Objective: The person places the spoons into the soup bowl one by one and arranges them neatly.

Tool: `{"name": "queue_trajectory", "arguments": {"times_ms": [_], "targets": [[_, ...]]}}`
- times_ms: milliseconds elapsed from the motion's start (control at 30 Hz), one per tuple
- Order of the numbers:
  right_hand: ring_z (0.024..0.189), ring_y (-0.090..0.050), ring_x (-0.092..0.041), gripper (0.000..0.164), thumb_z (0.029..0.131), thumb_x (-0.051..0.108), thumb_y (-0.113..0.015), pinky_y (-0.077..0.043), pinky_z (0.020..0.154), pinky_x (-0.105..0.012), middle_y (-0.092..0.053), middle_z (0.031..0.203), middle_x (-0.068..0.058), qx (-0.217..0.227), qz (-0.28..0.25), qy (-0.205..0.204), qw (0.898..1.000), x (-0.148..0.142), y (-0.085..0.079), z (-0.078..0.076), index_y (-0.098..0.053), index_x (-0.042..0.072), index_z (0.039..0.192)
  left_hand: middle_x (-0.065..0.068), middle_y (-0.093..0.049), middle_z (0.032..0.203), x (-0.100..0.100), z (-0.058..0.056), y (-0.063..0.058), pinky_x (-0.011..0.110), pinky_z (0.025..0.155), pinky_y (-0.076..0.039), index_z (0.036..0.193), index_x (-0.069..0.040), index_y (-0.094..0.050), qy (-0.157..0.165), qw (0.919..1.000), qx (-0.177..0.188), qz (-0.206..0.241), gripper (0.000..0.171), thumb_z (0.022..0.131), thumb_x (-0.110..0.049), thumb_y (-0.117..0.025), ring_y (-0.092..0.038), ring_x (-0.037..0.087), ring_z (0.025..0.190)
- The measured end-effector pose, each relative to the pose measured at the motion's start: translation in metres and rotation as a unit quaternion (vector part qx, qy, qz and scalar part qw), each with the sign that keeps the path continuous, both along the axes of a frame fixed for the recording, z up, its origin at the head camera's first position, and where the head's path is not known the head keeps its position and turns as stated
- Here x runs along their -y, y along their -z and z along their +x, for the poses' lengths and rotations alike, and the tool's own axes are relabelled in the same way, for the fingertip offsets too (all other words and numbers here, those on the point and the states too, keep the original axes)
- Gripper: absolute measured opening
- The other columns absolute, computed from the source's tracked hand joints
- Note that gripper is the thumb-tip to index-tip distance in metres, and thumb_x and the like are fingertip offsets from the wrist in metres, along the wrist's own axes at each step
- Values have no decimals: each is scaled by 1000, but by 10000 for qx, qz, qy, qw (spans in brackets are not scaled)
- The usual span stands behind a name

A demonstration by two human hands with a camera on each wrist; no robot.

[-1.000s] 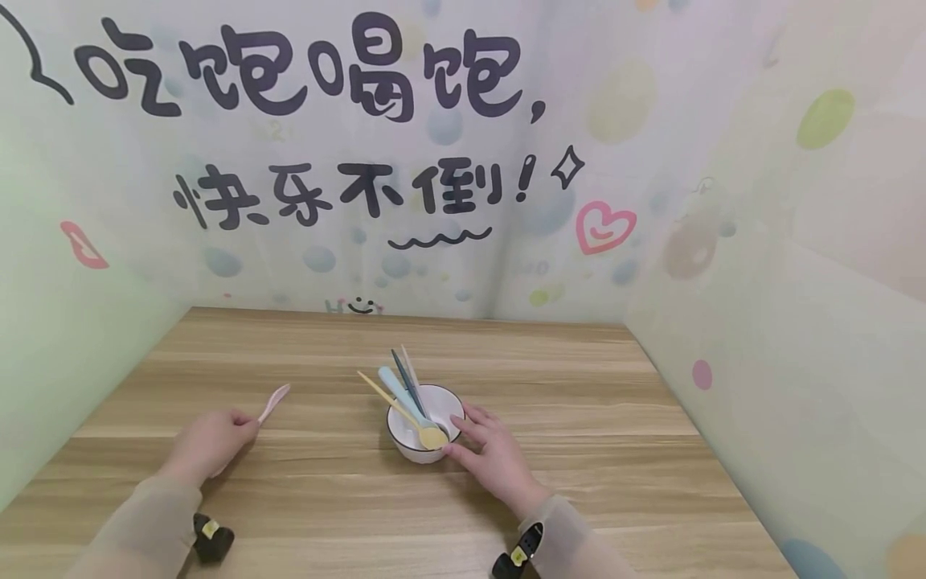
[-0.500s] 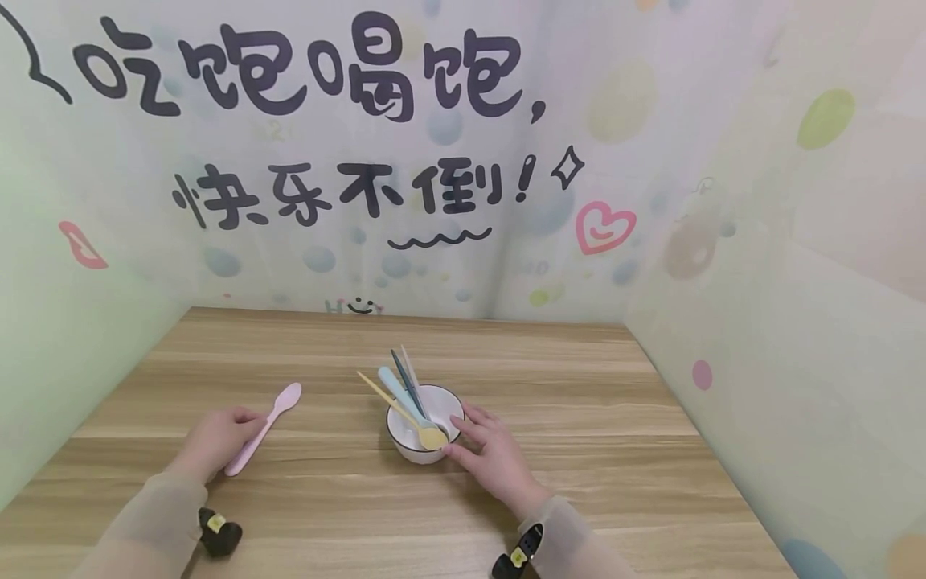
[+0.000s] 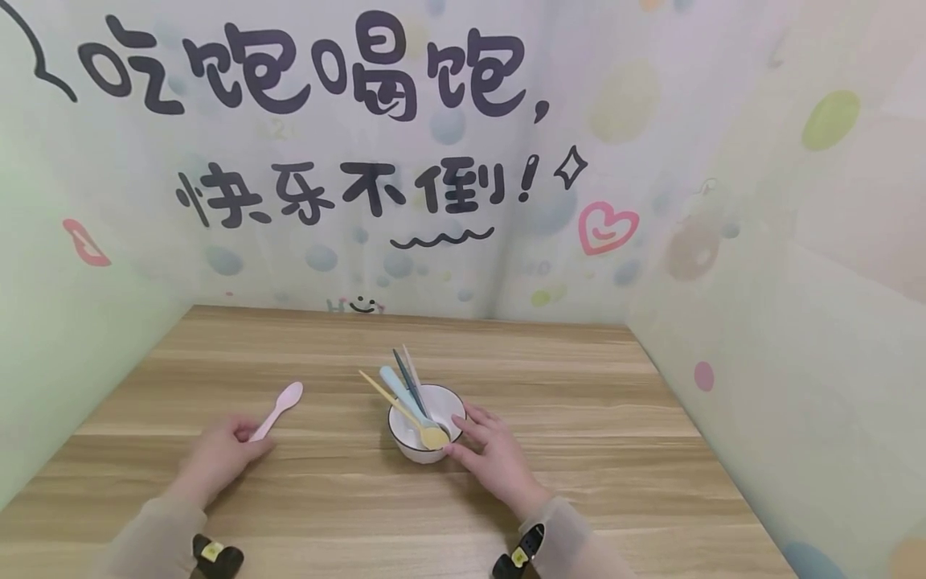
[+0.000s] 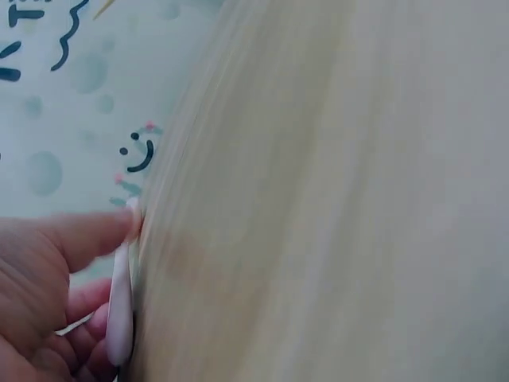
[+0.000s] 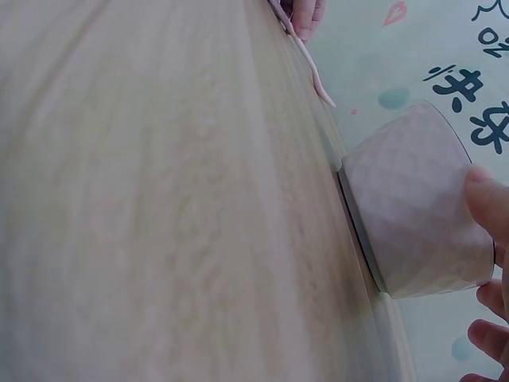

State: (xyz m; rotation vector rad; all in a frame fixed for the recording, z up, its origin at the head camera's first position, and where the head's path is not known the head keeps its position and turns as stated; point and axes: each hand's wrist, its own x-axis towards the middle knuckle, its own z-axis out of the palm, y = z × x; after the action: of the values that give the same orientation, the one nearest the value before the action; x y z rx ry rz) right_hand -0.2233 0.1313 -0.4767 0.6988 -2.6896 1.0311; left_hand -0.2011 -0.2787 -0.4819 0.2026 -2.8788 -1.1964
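Note:
My left hand (image 3: 224,454) pinches the handle of a pink spoon (image 3: 289,396) at the left of the table. The spoon's bowl end points away to the back right, and the hand hides most of its handle. In the left wrist view the spoon (image 4: 120,310) lies between thumb and curled fingers. At mid-table my right hand (image 3: 499,462) grips the rim of a white, dark-edged bowl (image 3: 419,452), thumb at its near side. Inside lean a yellow spoon (image 3: 434,438), a light blue handle (image 3: 394,384), a dark blue one and a pale one. The bowl's faceted side (image 5: 413,215) fills the right wrist view's edge.
The wood-grain table (image 3: 347,515) reaches back to a printed wall curtain (image 3: 463,265) with large black characters. Pale walls close in the left and right sides. A black wrist camera (image 3: 217,556) hangs at the left sleeve.
The pink spoon turned from edge-on to flat, face up, as my left hand shifted on its handle; the thumb has come round to the near side. Right hand and bowl stay put.

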Motion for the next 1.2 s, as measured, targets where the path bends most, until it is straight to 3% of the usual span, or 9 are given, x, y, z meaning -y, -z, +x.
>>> {"name": "queue_trajectory", "arguments": {"times_ms": [200, 533, 933, 1200], "targets": [[132, -41, -35, 54, 86, 45, -69, -34, 105, -50, -48, 143, -9, 13, 32, 9, 10000, 0, -2, 1, -64, 10, 127, 12, -64, 93, -1, 4, -4, 38, 66, -35, 109, 5, -60, -86, 9991, 180, -368, 47, 83, -32, -71, -54, 22, 77], [132, -41, -35, 53, 86, 45, -69, -34, 105, -49, -49, 143, -9, -32, 65, 39, 10000, 0, -1, 1, -64, 11, 127, 13, -63, 92, -1, 6, -7, 39, 66, -35, 109, 6, -59, -252, 9982, 503, -215, 41, 90, -30, -62, -54, 26, 79], [134, -40, -32, 54, 86, 47, -68, -34, 105, -49, -48, 144, -7, 60, 92, 64, 9999, 0, -2, 1, -63, 13, 128, 15, -64, 94, 3, 4, -6, 37, 67, -39, 110, 10, -59, -145, 9992, 361, -7, 43, 90, -28, -64, -55, 26, 80], [134, -40, -33, 53, 86, 44, -69, -34, 105, -50, -48, 143, -10, 61, 70, 56, 9999, 0, -2, 1, -63, 12, 128, 10, -64, 91, 1, 4, -16, 34, 66, -39, 109, 7, -61, 82, 9997, 214, -41, 42, 90, -29, -65, -54, 23, 79]]}}
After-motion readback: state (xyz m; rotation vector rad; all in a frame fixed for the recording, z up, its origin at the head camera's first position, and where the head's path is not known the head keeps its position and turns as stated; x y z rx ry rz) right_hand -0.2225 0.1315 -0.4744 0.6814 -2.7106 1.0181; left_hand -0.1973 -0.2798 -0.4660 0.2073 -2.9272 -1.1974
